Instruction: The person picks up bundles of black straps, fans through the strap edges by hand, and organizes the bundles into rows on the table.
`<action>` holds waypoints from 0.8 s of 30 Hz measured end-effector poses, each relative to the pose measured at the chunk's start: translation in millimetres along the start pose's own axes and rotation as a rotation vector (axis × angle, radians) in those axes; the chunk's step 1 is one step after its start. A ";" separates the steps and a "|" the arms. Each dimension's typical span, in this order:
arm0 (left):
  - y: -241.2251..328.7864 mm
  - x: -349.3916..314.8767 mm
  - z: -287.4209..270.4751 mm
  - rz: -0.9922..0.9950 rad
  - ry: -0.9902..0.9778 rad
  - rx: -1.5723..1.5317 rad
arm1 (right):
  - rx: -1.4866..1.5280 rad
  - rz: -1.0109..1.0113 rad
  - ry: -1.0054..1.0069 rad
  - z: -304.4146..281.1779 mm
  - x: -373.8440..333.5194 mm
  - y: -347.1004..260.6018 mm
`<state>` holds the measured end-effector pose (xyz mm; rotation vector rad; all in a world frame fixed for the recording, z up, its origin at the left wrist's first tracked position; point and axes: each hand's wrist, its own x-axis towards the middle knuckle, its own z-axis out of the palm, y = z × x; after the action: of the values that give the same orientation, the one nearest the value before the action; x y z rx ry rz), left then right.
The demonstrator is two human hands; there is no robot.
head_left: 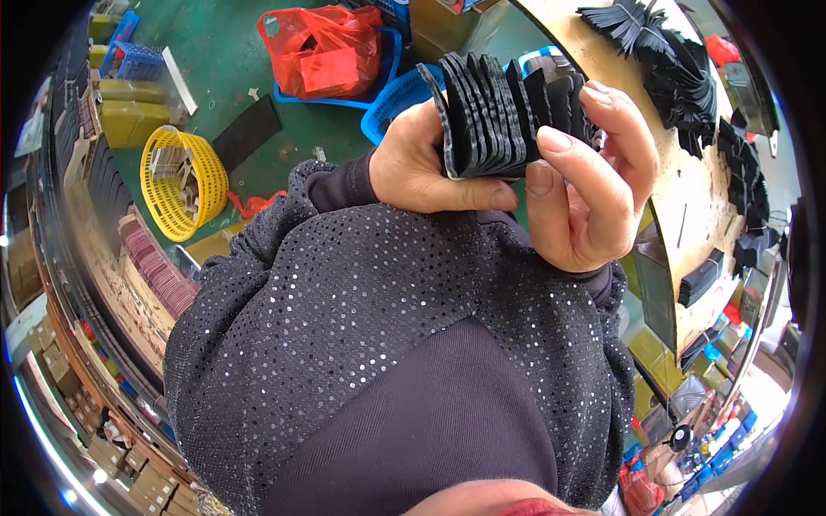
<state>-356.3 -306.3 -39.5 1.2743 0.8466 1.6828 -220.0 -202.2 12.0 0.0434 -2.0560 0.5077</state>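
Observation:
A stack of thin black pieces (486, 116), fanned apart with fuzzy grey edges, is held up in front of my chest. My left hand (422, 168) wraps round its left end, the thumb lying along the lower side. At the stack's right end, my right hand (598, 176) has its fingers bent, with the index fingertip and thumb against the pieces. What the pieces are made of I cannot make out for sure. Part of my left hand's fingers is hidden behind the stack.
A wooden table (697, 206) on the right carries several black bundles (680, 77). On the green floor stand a yellow basket (182, 182) with pale pieces and a blue crate (391, 56) holding a red plastic bag (323, 56). Another bench (129, 275) runs along the left, with a row of pinkish pieces (155, 262).

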 end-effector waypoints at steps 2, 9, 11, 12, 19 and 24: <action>1.9 0.1 0.6 -0.072 0.014 -0.027 | -0.007 -0.001 0.002 0.1 -0.9 0.6; 3.2 6.0 2.9 -0.067 0.079 -0.073 | 0.025 0.053 0.148 10.9 -3.7 6.5; 3.5 6.6 4.0 -0.076 0.121 -0.028 | 0.064 0.064 0.215 14.6 -6.1 9.7; 6.0 7.2 5.9 -0.076 0.121 -0.032 | 0.064 0.064 0.210 13.8 -6.9 10.6; 16.4 11.8 15.3 0.004 0.302 0.101 | 0.277 0.165 0.290 21.5 -13.5 14.3; 20.7 15.2 12.4 0.052 0.312 0.253 | 0.454 0.310 0.310 22.7 -13.6 13.0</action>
<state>-350.8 -300.8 -12.1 1.2227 1.2535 1.8917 -234.7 -201.2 -13.5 -0.0810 -1.6183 1.0964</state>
